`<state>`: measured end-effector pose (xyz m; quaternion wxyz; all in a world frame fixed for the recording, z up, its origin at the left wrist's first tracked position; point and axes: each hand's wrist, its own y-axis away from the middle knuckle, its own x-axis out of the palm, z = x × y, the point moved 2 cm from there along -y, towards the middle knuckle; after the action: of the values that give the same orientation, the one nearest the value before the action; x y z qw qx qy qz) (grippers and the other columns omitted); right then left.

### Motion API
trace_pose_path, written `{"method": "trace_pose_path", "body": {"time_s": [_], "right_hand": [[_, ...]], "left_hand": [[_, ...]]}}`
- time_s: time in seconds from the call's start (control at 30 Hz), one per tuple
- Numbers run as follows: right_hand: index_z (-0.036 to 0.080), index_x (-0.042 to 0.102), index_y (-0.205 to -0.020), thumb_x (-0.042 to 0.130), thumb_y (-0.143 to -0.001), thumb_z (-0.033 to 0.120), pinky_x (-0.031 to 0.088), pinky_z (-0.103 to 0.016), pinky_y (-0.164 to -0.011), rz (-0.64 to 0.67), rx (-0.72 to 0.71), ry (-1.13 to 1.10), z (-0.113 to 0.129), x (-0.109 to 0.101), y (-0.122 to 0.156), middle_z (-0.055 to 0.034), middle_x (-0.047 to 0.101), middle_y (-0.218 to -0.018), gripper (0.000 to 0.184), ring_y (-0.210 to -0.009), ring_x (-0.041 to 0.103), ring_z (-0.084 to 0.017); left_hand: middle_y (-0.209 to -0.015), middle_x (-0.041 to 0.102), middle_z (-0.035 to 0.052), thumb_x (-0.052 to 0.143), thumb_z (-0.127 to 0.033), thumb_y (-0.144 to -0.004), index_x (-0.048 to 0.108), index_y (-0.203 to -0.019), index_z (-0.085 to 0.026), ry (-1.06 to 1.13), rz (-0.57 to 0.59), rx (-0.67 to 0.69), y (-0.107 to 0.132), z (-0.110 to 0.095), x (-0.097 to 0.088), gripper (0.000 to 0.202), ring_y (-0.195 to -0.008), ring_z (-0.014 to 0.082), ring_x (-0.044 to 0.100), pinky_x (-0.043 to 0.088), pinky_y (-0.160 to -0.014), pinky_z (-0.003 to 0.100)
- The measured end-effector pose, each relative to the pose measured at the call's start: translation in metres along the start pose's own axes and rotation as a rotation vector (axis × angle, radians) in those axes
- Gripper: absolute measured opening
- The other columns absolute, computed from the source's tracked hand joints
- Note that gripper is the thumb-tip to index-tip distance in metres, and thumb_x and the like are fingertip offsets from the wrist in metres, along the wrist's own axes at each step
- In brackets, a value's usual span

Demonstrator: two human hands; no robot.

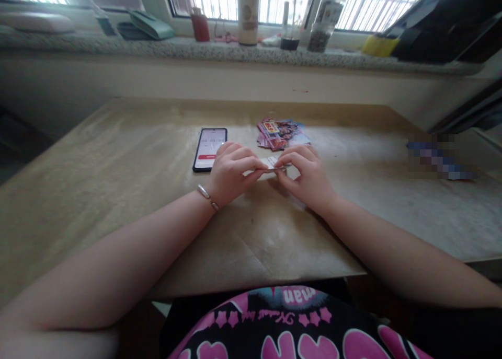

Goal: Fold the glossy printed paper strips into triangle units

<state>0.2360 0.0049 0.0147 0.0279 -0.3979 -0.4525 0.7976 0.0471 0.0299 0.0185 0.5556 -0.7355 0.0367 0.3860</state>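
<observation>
A small piece of white paper [271, 163] with faint print is held between both hands over the table. My left hand [236, 171], with a silver bracelet at the wrist, pinches its left edge between thumb and fingertips. On the other side my right hand [304, 175] pinches the right edge the same way. Fingers hide part of the paper, and I cannot tell how it is folded. Just beyond the hands lies a loose pile of colourful printed cards [282, 133]. A smartphone [207, 152] with a timer on its screen lies flat by my left hand, partly covered by it.
The pale table [117, 176] reaches the wall below a stone windowsill [172, 46]. Bottles and jars stand on the sill, among them a red container [200, 24] and a tall bottle [248, 16]. A blurred flat item [437, 159] lies at the table's right side.
</observation>
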Motion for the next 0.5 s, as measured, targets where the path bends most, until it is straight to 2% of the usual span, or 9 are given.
{"method": "trace_pose_path", "body": {"time_s": [0.27, 0.5], "right_hand": [[0.023, 0.065, -0.078, 0.063, -0.084, 0.02, 0.047, -0.039, -0.085, -0.011, -0.003, -0.007, -0.004, -0.001, 0.0, -0.0039, 0.067, -0.084, 0.007, -0.089, 0.06, -0.021], [0.023, 0.064, -0.077, 0.063, -0.083, 0.019, 0.047, -0.038, -0.084, 0.0, 0.035, -0.011, -0.007, -0.002, 0.0, -0.004, 0.066, -0.083, 0.007, -0.089, 0.059, -0.021]], "left_hand": [[-0.079, 0.068, -0.0004, 0.063, -0.038, -0.09, 0.069, -0.08, -0.023, 0.03, 0.005, 0.015, 0.003, 0.006, -0.001, 0.019, -0.074, 0.0132, 0.057, 0.039, -0.076, 0.029], [-0.08, 0.068, 0.0001, 0.063, -0.038, -0.089, 0.069, -0.081, -0.022, 0.022, 0.094, 0.009, 0.005, 0.011, -0.001, 0.018, -0.076, 0.0144, 0.058, 0.039, -0.075, 0.029]]}}
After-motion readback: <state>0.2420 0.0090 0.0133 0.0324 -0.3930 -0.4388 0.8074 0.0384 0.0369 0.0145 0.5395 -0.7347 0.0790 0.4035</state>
